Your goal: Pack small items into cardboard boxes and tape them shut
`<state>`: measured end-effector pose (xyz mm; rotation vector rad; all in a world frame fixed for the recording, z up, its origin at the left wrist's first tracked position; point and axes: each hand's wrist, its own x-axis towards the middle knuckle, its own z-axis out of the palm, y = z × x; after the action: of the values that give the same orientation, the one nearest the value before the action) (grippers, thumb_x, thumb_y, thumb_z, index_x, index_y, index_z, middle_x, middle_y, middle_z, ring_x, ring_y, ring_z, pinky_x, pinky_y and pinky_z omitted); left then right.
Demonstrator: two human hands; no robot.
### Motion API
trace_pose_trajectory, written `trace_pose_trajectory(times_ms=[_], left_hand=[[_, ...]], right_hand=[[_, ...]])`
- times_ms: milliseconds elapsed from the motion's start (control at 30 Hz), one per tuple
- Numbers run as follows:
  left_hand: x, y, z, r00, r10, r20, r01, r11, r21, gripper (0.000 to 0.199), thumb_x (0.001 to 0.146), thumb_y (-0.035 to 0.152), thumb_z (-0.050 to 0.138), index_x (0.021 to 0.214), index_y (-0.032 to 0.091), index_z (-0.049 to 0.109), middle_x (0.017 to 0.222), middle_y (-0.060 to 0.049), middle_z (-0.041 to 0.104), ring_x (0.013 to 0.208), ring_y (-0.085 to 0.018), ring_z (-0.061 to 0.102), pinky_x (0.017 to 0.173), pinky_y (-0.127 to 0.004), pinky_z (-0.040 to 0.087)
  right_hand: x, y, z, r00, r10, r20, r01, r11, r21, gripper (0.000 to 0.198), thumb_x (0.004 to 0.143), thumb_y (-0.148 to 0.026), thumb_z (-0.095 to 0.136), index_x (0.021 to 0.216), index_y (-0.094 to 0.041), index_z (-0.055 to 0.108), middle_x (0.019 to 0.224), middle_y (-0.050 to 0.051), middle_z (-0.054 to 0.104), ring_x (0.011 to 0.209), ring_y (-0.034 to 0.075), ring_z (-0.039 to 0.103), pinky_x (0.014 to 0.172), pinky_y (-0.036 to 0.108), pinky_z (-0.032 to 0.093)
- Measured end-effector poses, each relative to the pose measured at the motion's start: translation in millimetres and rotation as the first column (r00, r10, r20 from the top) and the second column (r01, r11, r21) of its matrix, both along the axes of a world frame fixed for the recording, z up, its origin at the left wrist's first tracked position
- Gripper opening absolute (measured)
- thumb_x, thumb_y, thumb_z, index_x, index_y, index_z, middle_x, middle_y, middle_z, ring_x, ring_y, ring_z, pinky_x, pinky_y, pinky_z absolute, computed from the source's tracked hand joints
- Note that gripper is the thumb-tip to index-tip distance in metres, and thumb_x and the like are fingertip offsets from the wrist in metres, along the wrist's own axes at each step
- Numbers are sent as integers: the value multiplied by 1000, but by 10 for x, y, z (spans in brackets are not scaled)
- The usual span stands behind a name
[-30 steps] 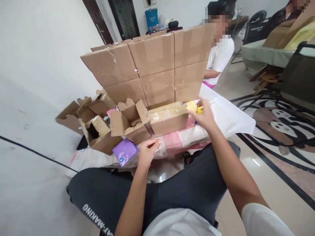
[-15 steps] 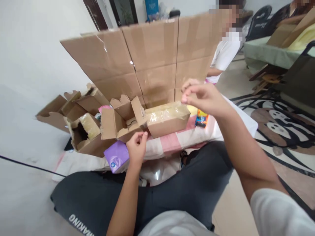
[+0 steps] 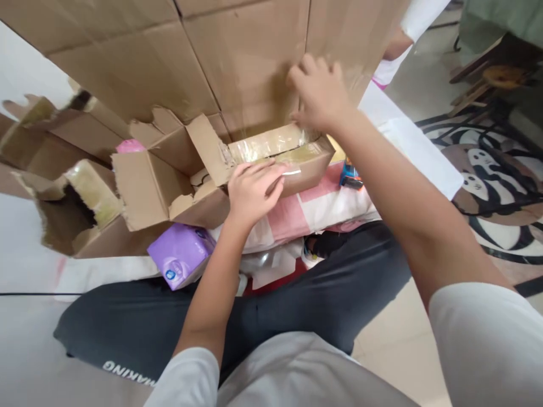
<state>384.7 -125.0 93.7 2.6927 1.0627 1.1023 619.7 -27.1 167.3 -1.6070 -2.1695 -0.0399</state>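
A small cardboard box covered in clear tape (image 3: 303, 164) lies on a pink-and-white checked cloth (image 3: 292, 212) in front of my knees. My left hand (image 3: 252, 192) lies flat on its near side with the fingers spread, and a shiny strip of tape shows at the fingertips. My right hand (image 3: 318, 93) reaches over the box's far top edge. Its fingers bend down onto the tape there, and the tips are blurred. An open, empty cardboard box (image 3: 156, 186) stands touching the taped box on its left.
A wall of stacked cardboard boxes (image 3: 237, 62) rises right behind. A torn box (image 3: 72, 215) lies at the left, a purple tissue pack (image 3: 180, 263) by my left knee, an orange-and-blue item (image 3: 350, 174) right of the box. Another person's white sleeve (image 3: 419, 17) shows top right.
I have leaned in closer. My left hand moved up from the cloth's edge onto the taped box. My right hand went from mid-air down to the box's far edge.
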Motion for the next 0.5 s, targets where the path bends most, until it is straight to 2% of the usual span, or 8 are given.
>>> trace_pose_trajectory(times_ms=[67,100,133,200,300,367,433,500], left_hand=[[-65,-3,-14,1000,-5,9,6,1000,-9,28,98,25,52,114,27,75,114,0,79,120,-21,69,104,-37,39],[-103,-3,-18,1000,-11,13,11,1000,-6,28,98,25,53,114,27,75,112,0,79,118,-21,70,102,-37,40],[-140,-2,-27,1000,-19,19,19,1000,5,27,98,25,54,114,28,75,111,0,80,116,-21,71,102,-37,40],[-204,4,-71,998,-45,42,42,998,53,25,96,24,57,114,28,74,108,1,80,112,-21,72,102,-38,40],[-258,-19,-181,993,-89,73,77,986,145,26,93,20,61,115,30,73,111,2,80,113,-21,71,106,-42,38],[-287,-75,-231,994,-81,70,67,980,187,29,93,20,62,116,31,72,120,0,77,120,-23,67,110,-45,37],[-341,-157,-220,997,-45,66,29,973,227,33,91,20,64,120,33,71,131,-1,72,127,-26,62,112,-48,36],[-431,-242,-138,996,-19,82,-6,953,303,38,88,20,67,122,35,69,135,-1,69,129,-28,60,112,-49,38]], right_hand=[[248,-180,-80,982,44,-182,-79,979,-189,85,77,-65,73,135,-5,55,129,14,57,132,41,50,112,65,32],[355,-337,-142,939,98,-331,-209,925,-318,95,74,-70,72,143,-9,49,132,13,58,131,38,53,113,61,36],[434,-530,-219,893,140,-428,-322,863,-390,105,66,-74,76,150,-19,43,143,12,53,138,38,48,116,59,37],[483,-969,-399,854,183,-487,-377,863,-337,121,53,-75,85,154,-29,35,155,9,41,145,41,38,116,61,38],[317,-1557,-639,896,145,-420,-253,943,-216,128,51,-69,90,155,-25,29,154,16,34,146,43,34,117,61,39],[193,-1821,-686,912,69,-404,-125,986,-114,105,61,-61,87,147,-25,38,141,16,42,135,40,44,110,59,46],[217,-2018,-608,918,1,-398,-6,1000,-11,85,65,-58,83,136,-27,47,129,14,47,126,39,49,106,60,48],[453,-2210,-449,908,-135,-397,189,977,99,81,66,-63,78,133,-30,48,130,13,47,128,43,47,110,66,42]])
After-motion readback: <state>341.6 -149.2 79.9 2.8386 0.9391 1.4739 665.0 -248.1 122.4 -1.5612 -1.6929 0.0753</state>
